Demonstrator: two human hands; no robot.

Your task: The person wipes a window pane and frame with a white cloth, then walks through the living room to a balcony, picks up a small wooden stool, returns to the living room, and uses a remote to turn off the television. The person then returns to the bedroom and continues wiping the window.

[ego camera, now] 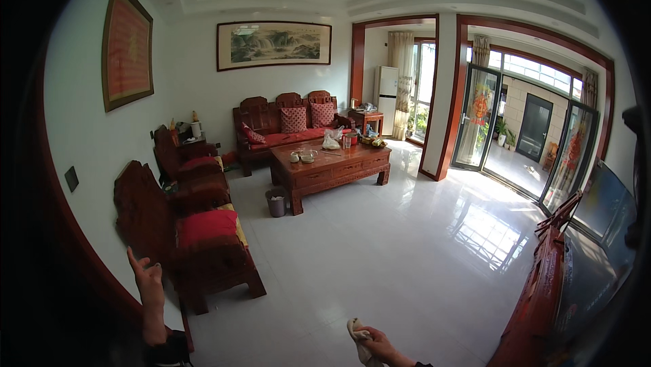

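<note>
My left hand (148, 276) is raised at the lower left with the index finger pointing up and the other fingers partly curled. It holds nothing and appears beside a carved wooden armchair (142, 214) with a red seat cushion (207, 227). Low in the middle of the view, my right hand (380, 345) grips a pale cloth (359, 335), which is bunched at the top and hangs down below the fingers. Glossy light floor tiles (315, 275) spread out before me.
A carved wooden coffee table (318, 176) bears a glass teapot (307, 155) and a plastic bag (332, 139). Beside it stands a grey waste bin (276, 204). A wooden sofa (254, 128) lines the far wall. Along the right runs a low wooden cabinet (540, 275); glass doors (477, 118) stand open beyond.
</note>
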